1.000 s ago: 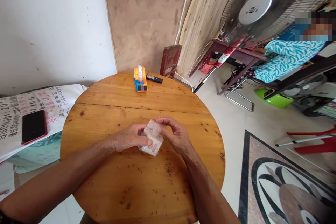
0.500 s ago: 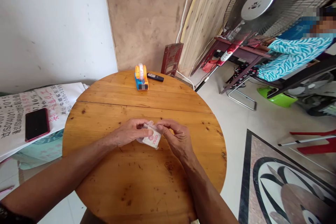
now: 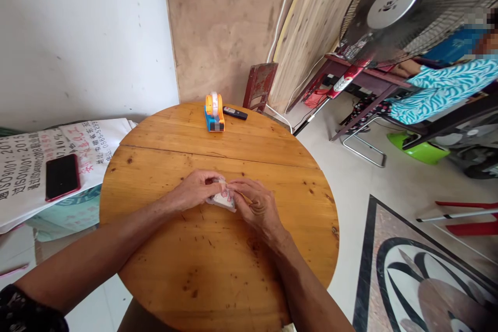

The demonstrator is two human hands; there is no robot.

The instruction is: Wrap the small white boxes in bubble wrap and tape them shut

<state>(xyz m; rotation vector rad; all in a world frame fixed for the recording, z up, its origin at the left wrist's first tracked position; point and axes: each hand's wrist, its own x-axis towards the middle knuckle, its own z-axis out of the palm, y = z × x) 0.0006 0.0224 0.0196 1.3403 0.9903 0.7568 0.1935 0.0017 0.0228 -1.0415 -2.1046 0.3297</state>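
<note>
Lowered, crinkly plastic packet (image 3: pixel 221 200) touches wooden table (image 3: pixel 218 270).

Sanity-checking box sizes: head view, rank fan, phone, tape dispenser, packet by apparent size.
1. fan
2. phone
3. tape dispenser, close to phone, farther off, so unsure
packet: mostly covered, cannot rank

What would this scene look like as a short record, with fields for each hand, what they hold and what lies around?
Left hand: grips the left side of the small packet
Right hand: fingers closed on the packet's right side
Packet: white with red print, mostly covered by fingers
Table: round, wooden
Far edge: orange and blue tape dispenser beside a small black device
Left of table: dark phone on a printed white sack
Right background: standing fan; another person in teal pattern
</note>
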